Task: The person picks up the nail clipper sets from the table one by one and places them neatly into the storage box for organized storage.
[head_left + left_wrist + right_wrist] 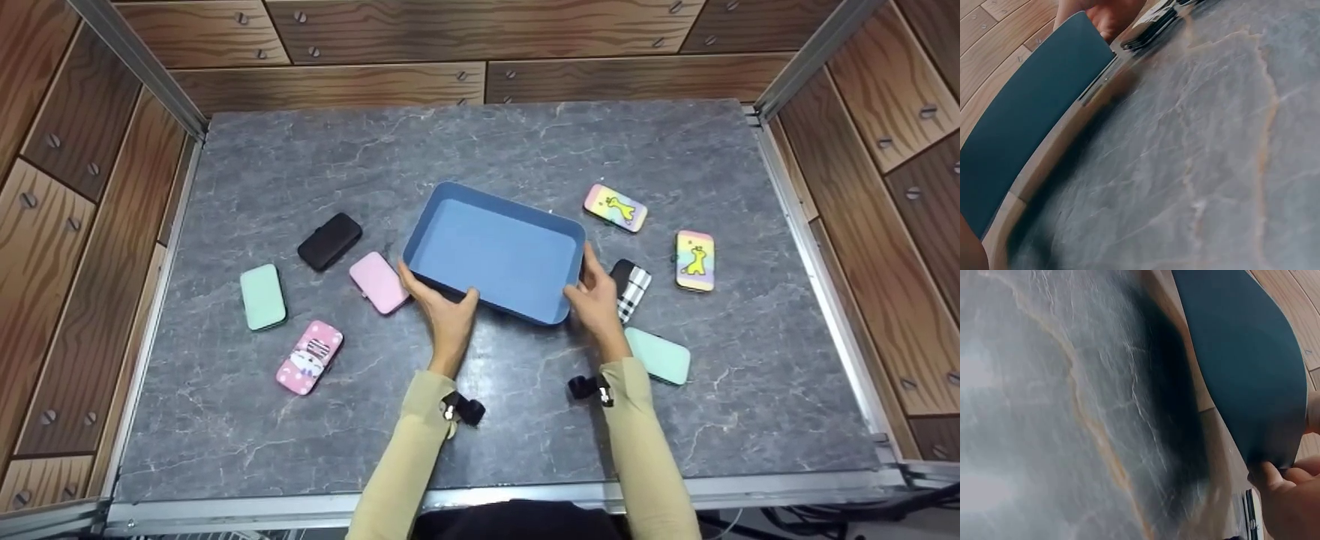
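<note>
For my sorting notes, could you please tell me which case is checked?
The black-and-white case beside the right hand; it alone bears checks.

It looks like a lab: metal framing (240, 511) and wood-print panels (420, 34) enclose a marble-patterned tabletop (480, 146).

Checked case (635, 291) partly hidden by right hand (598, 301), mint case (664, 358) by sleeve (645, 442), blue tray (1247, 365) cropped (both wrist views)

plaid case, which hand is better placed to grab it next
Right, most likely: the right hand sits just beside the plaid case, while the left hand is farther off. Both hands grip the blue tray, though.
</note>
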`<state>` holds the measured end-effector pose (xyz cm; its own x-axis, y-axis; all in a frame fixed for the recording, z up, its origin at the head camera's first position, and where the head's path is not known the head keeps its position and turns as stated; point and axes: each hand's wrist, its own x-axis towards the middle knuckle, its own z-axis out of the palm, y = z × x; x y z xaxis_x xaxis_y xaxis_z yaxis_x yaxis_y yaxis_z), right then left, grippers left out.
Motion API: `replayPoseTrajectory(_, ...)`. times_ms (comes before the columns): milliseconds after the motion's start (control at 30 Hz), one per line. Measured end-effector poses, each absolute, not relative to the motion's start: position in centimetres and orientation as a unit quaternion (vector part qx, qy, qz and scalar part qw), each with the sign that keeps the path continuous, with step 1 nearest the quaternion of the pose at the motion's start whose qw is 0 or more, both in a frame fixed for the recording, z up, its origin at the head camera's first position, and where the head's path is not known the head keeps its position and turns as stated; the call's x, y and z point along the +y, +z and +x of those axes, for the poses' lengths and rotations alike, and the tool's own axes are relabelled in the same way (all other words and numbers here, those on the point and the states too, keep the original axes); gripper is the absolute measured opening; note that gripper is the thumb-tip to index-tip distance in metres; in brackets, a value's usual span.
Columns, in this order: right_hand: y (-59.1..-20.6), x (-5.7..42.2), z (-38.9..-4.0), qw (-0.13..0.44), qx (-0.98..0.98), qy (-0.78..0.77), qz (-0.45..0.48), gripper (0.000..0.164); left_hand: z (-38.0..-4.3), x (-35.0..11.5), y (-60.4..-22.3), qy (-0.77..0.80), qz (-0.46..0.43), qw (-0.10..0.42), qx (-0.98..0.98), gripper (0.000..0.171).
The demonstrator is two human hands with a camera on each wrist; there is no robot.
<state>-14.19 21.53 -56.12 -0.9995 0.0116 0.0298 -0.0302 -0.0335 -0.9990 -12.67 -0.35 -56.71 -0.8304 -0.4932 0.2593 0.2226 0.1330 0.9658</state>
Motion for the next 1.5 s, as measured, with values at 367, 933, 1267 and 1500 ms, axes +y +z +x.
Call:
replayPoseTrajectory(367, -56.4, 22.0, -14.6, 0.047, -0.723, 0.689, -0.016, 0.072, -9.8, 1.8, -59.3, -0.623, 0.145, 0.281, -0.715, 0.121)
replayPoseTrajectory(933, -56.7, 21.3, -16.3, 0.040, -0.723, 0.685, -0.073, 0.063, -8.1, 3.4, -61.3, -0.601, 0.172, 0.286, -0.726, 0.121)
replayPoseTrajectory(1267, -59.3, 21.8, -17.7, 0.054, -0.725, 0.680, -0.096, 0.065, -8.0, 3.4, -61.9, -0.604, 0.161, 0.274, -0.731, 0.120)
replayPoseTrajectory(1500, -58.5, 21.5, -17.0, 0.036, -0.709, 0.698, -0.094, 0.067, -7.8, 2.7, -62.0, -0.595, 0.157, 0.267, -0.741, 0.114)
